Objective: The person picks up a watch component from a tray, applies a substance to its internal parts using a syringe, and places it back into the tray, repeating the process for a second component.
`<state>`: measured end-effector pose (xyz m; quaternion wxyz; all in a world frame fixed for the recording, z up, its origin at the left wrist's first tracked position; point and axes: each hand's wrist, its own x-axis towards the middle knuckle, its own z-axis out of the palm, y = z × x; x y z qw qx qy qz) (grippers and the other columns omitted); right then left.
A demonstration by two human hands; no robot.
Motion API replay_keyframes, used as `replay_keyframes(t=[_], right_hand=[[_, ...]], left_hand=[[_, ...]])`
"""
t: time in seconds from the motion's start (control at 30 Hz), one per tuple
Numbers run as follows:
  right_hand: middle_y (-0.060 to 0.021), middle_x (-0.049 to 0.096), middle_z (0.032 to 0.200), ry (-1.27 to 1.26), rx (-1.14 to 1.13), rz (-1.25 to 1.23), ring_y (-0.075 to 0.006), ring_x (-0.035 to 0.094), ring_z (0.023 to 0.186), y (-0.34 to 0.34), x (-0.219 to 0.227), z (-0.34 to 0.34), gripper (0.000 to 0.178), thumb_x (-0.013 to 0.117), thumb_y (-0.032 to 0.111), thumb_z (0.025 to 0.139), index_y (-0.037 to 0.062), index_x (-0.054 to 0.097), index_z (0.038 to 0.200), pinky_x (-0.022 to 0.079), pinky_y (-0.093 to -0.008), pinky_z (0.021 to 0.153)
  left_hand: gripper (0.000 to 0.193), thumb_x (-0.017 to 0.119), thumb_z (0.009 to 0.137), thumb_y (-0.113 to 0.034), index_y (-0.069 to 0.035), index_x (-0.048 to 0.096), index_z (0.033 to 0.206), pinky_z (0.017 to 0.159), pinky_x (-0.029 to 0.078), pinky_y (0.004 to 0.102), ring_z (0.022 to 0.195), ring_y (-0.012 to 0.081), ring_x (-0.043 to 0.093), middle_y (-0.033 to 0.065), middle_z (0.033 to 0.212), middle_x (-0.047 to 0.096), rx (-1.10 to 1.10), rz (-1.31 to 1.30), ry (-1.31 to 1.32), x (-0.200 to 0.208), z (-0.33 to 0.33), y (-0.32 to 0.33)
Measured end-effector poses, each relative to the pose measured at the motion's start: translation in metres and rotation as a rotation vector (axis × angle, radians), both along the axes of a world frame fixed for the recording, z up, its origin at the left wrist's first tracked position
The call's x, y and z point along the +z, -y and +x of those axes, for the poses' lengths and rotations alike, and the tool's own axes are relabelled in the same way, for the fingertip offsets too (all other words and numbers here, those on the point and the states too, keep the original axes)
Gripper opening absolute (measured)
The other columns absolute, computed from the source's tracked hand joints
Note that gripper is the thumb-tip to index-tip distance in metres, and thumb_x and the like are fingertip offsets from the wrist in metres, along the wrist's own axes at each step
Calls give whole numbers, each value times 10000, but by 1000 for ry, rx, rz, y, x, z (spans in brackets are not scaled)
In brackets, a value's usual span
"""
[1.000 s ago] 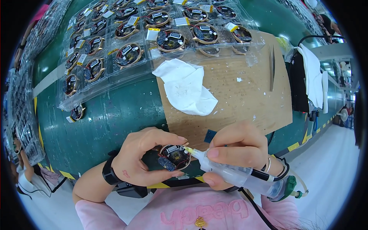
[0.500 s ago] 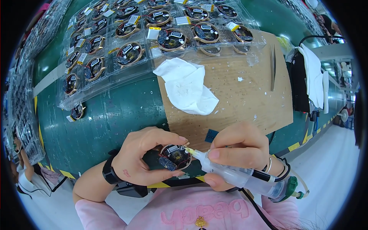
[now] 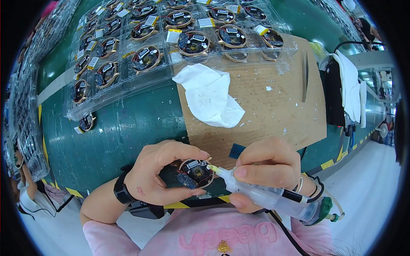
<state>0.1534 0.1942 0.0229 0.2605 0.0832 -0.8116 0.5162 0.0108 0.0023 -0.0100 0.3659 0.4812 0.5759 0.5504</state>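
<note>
Between the thumb and fingers of my left hand (image 3: 160, 173) is a round watch case (image 3: 197, 172), tilted, its inside facing up with a dark circuit board, thin red wires and a blue-black piece at its lower left. My right hand (image 3: 267, 170) grips a translucent glue syringe (image 3: 260, 194) with a green cap and a tube at its back end. The syringe's yellowish tip (image 3: 213, 169) is at the right upper rim of the watch case; whether it touches cannot be made out. A small dark blue board (image 3: 236, 150) lies just beyond my right fingers.
Clear plastic trays (image 3: 128, 91) with several open watch cases and small batteries cover the far side. A crumpled white cloth (image 3: 211, 98) and tweezers (image 3: 305, 77) lie on brown cardboard (image 3: 273, 111). One watch case (image 3: 86, 122) sits on the green table (image 3: 128, 128) before the trays.
Both hands keep their grips, and the syringe tip stays at the watch case's rim. Only a very slight shift of the whole picture shows.
</note>
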Motion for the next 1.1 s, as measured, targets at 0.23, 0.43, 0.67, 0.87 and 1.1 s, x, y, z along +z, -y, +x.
replay_keyframes(t=[0.23, 0.43, 0.67, 0.87, 1.1], right_hand=[[-57, 587, 852, 18, 4, -6, -184, 603, 642, 1, 2, 0, 315, 798, 109, 640, 54, 664, 919, 475, -263, 511], [-64, 587, 862, 43, 14, 7, -197, 612, 665, -1, 4, -1, 337, 794, 110, 653, 45, 650, 951, 492, -271, 535], [-83, 589, 861, 38, 37, -55, -199, 600, 685, -3, 0, -2, 323, 784, 108, 675, 36, 645, 958, 477, -273, 563], [-99, 595, 869, 96, 48, -162, -198, 583, 700, -8, -1, -2, 315, 769, 109, 693, 34, 633, 967, 456, -269, 590], [-96, 605, 872, 250, 97, -294, -202, 583, 758, -7, -7, -7, 304, 756, 106, 703, 54, 630, 975, 460, -288, 653]], left_hand=[[563, 847, 648, -117, -47, 602, 1150, 718, 513, 266, 840, 190, 676, 87, 981, 665, 5, -11, 50, 1, 0, 1], [566, 841, 652, -109, -41, 595, 1158, 760, 523, 277, 883, 207, 682, 101, 1003, 665, -5, -4, 47, 3, -2, 1], [555, 831, 665, -105, -43, 591, 1161, 733, 520, 273, 866, 208, 678, 94, 991, 663, 14, -30, 85, 0, 1, 2], [523, 800, 689, -102, -55, 585, 1163, 698, 509, 291, 817, 227, 665, 88, 946, 655, 16, -80, 42, 3, 4, -1], [458, 808, 658, -82, -63, 618, 1075, 581, 442, 290, 661, 211, 600, 53, 884, 662, -20, 8, -225, 0, 2, -5]])
